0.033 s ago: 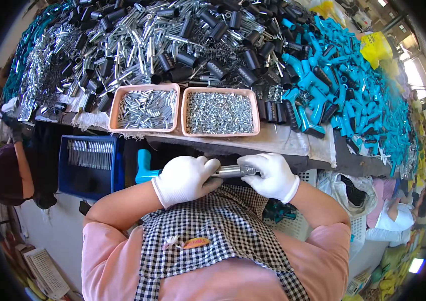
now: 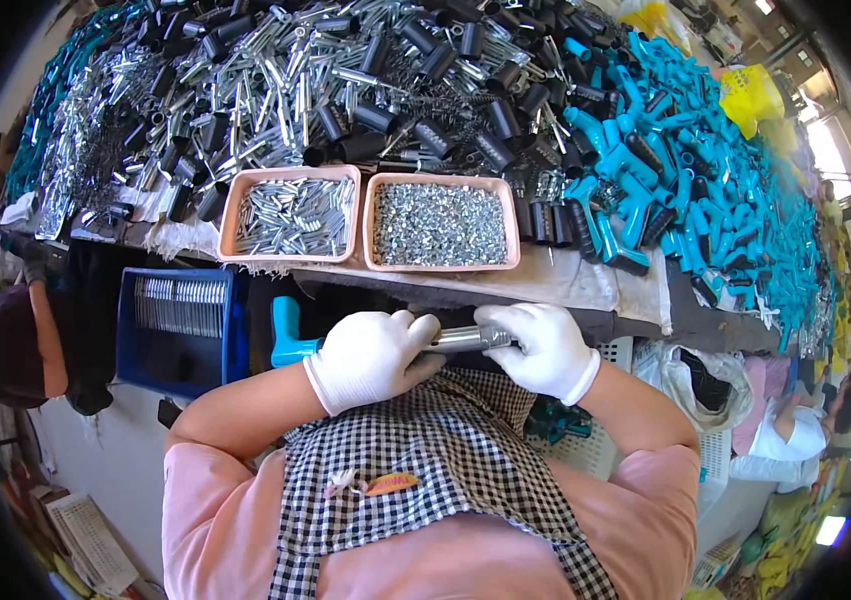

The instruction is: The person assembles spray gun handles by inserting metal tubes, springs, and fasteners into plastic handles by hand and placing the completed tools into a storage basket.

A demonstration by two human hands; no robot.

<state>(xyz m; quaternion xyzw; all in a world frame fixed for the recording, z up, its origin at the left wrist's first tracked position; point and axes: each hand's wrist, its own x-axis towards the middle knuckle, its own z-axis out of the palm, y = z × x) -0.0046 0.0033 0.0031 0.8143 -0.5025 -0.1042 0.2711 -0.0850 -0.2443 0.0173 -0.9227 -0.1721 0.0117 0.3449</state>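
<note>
In front of my apron I hold a tool with a teal angled handle (image 2: pixel 286 332) and a shiny metal tube (image 2: pixel 457 340), lying roughly level. My left hand (image 2: pixel 370 358), in a white glove, is wrapped round its middle and hides where handle and tube meet. The gloved fingers of my right hand (image 2: pixel 542 350) close on the metal end at the right. Just beyond my hands, at the table edge, stand two pink trays: the left tray (image 2: pixel 227 217) holds slim metal pins, the right tray (image 2: pixel 442 267) small metal pieces.
Metal rods, springs and black sleeves (image 2: pixel 375 118) are heaped across the table, with a pile of teal handles (image 2: pixel 645 150) on the right. A blue bin (image 2: pixel 132 375) with metal parts is at my left. Another person's arm (image 2: pixel 46 335) is at far left; a white sack (image 2: pixel 740 395) sits right.
</note>
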